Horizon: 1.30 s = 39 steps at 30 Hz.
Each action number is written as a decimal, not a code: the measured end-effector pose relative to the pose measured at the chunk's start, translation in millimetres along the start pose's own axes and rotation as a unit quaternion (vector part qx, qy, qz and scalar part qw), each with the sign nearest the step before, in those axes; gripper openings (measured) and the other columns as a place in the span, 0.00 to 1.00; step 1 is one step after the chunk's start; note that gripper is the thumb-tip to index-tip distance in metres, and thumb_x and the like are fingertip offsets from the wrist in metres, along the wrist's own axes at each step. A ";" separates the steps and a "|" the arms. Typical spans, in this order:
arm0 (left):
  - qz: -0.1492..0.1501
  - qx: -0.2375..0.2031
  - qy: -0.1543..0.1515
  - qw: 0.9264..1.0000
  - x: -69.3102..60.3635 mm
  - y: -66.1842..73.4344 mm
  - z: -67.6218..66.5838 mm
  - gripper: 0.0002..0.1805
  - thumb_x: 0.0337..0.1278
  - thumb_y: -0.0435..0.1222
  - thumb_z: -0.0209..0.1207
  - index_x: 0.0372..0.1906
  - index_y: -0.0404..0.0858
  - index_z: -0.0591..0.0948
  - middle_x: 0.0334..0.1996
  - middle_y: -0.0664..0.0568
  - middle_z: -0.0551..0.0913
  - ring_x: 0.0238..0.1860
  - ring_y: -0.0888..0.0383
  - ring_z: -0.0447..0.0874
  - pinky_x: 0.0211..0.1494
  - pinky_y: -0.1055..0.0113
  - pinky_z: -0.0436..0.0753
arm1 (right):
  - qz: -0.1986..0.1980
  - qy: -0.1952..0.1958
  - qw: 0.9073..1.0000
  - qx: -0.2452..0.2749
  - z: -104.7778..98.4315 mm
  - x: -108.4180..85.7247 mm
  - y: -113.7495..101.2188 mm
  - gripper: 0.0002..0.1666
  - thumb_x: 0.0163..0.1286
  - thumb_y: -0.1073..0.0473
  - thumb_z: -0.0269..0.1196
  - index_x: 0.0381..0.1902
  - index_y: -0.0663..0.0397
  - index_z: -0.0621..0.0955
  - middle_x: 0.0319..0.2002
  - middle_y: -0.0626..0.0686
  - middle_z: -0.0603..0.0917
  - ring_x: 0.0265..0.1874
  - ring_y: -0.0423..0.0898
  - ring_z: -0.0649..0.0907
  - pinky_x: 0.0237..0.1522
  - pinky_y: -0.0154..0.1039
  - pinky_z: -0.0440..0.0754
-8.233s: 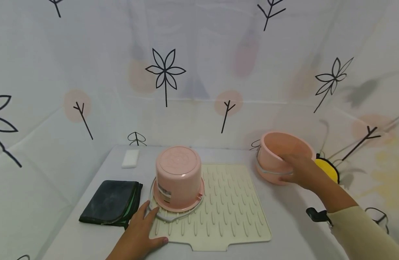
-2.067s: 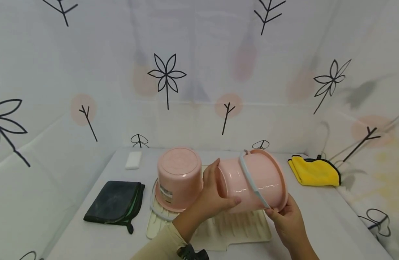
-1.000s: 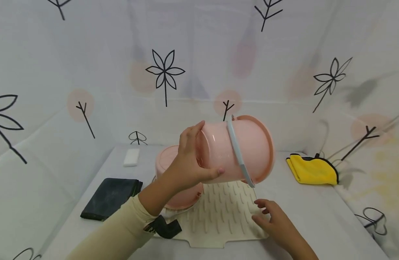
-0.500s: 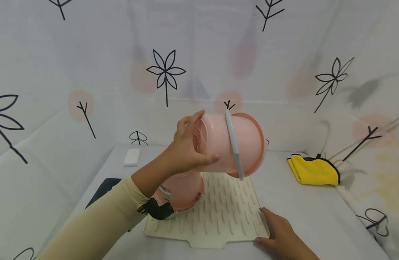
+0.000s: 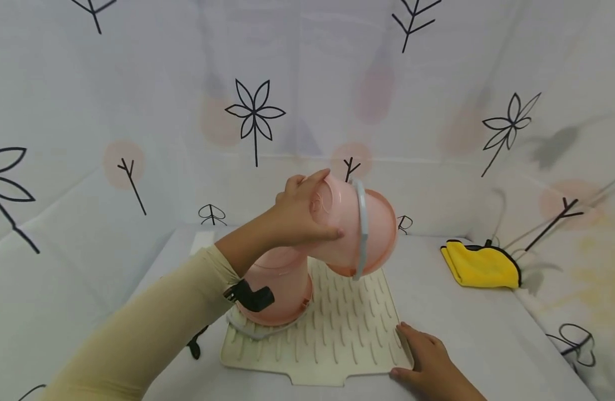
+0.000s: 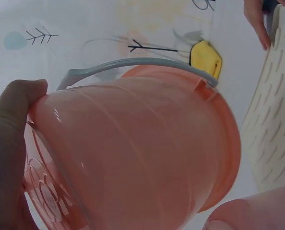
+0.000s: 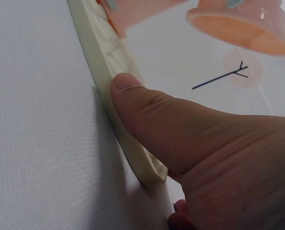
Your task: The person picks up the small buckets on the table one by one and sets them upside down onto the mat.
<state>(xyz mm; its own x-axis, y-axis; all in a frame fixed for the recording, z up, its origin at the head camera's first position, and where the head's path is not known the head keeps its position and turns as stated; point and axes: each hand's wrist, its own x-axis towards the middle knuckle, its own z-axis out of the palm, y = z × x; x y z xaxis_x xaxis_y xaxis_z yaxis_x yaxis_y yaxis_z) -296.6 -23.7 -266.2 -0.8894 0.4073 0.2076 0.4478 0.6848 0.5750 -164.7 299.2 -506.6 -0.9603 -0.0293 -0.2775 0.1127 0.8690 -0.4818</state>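
Observation:
My left hand (image 5: 293, 216) grips a pink bucket (image 5: 346, 209) by its base end, in the air above the cream ridged draining mat (image 5: 337, 334). The bucket is tipped on its side, its mouth toward the right and down, and its grey handle (image 6: 147, 62) lies across its wall. My right hand (image 5: 432, 359) holds the mat's front right corner, thumb (image 7: 133, 93) on the front edge and fingers along the right side. A second pink bucket (image 5: 282, 292) stands upside down on the mat's left half, partly hidden by my left arm.
A folded yellow cloth (image 5: 482, 267) with dark trim lies at the back right of the white table (image 5: 462, 317). At the back left is a white block (image 5: 203, 240). My left sleeve covers a dark folded cloth, whose loop (image 5: 194, 346) shows.
Bucket taken from the back right, turned over in both hands, then kept by the left hand and moved left. The right hand has let go of it and gone to the mat's corner.

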 end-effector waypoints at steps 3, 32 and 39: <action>-0.004 0.021 -0.024 0.999 7.6 1.7 3.1 0.66 0.38 0.66 0.76 0.83 0.72 0.49 0.81 0.45 0.50 0.72 0.33 0.61 0.63 0.37 0.77 | 0.007 -0.001 1.000 0.003 1.1 -0.4 -1.6 0.68 0.47 0.29 0.80 0.79 0.54 0.67 0.78 0.64 0.66 0.69 0.69 0.68 0.65 0.77 0.66; -0.043 0.139 -0.136 0.980 17.2 27.2 96.6 0.61 0.42 0.73 0.68 0.80 0.81 0.44 0.86 0.48 0.43 0.80 0.33 0.52 0.65 0.27 0.71 | -0.005 0.002 1.000 0.011 -0.3 -2.2 2.7 0.63 0.48 0.27 0.78 0.76 0.48 0.71 0.79 0.61 0.66 0.71 0.68 0.65 0.65 0.77 0.67; -0.047 0.131 -0.130 0.982 19.7 17.0 103.8 0.60 0.44 0.73 0.67 0.81 0.79 0.46 0.86 0.48 0.42 0.80 0.33 0.51 0.66 0.26 0.68 | -0.007 0.010 1.000 0.016 -1.0 -2.0 3.4 0.62 0.48 0.27 0.78 0.75 0.46 0.72 0.79 0.59 0.68 0.71 0.67 0.65 0.65 0.75 0.68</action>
<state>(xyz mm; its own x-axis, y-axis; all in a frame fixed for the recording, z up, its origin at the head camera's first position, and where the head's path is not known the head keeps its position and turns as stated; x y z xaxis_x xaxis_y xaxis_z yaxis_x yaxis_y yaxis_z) -297.0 58.7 -334.5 -0.8893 0.4525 -0.0655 0.4037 0.8444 0.3522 -162.6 302.7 -506.9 -0.9666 -0.0321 -0.2544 0.1066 0.8520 -0.5126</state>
